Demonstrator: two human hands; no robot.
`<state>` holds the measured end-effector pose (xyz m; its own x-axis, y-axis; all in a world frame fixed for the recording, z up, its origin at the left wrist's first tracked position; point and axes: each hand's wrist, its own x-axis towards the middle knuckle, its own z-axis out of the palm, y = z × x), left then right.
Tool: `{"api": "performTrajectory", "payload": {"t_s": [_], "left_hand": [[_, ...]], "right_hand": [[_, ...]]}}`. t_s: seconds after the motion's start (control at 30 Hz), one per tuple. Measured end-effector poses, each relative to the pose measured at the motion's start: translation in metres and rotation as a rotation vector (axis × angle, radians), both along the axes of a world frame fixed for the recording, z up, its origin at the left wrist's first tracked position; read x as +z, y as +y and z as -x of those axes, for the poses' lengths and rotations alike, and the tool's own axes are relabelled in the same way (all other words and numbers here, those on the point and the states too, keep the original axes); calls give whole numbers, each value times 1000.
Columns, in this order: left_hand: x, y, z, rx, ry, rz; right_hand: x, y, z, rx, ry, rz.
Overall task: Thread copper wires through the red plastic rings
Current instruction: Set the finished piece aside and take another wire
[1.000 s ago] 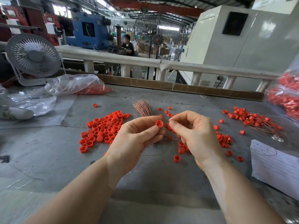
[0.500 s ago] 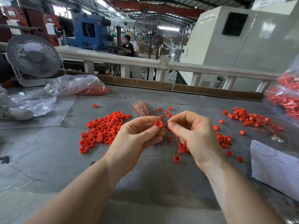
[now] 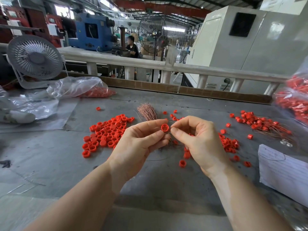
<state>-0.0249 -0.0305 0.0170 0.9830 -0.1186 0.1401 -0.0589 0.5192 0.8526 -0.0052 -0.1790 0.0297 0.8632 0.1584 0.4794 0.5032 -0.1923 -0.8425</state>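
At the centre of the frame I have my left hand (image 3: 138, 144) pinching 1 red ring (image 3: 164, 127) between thumb and forefinger, its open face turned toward the camera, the other fingers loosely curled beneath. My right hand (image 3: 198, 144) sits just beside it, thumb and forefinger pressed together right at the ring's edge; I take it they nip a copper wire, but the strand is too fine for me to make out clearly. Both hands hang above the grey bench (image 3: 50, 160).

Just behind my left fingers, a bundle of copper wires (image 3: 147, 111) lies on the bench, its ends fanned toward the top of the frame. Left of centre is a dense pile of loose red rings (image 3: 108, 132). More rings are scattered below and to the right of my right hand (image 3: 230, 144). Further toward the right edge lies a heap of rings with wires through them (image 3: 260, 124).

In the upper left a small grey fan (image 3: 35, 57) stands at the bench's far edge, with a clear plastic bag (image 3: 75, 87) holding red rings beside it. At the right edge another bag of red pieces (image 3: 295, 100) shows, blurred, and a sheet of white paper (image 3: 283, 170) lies at the lower right.
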Motion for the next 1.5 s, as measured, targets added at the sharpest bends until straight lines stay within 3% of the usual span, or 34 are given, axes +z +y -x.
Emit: {"api": "performTrajectory", "payload": {"t_s": [0.37, 1.5], "left_hand": [[2, -2, 1, 50, 3, -64], [6, 1, 1, -10, 106, -2]], "right_hand": [[-1, 1, 0, -10, 22, 2], [5, 0, 4, 7, 36, -20]]}}
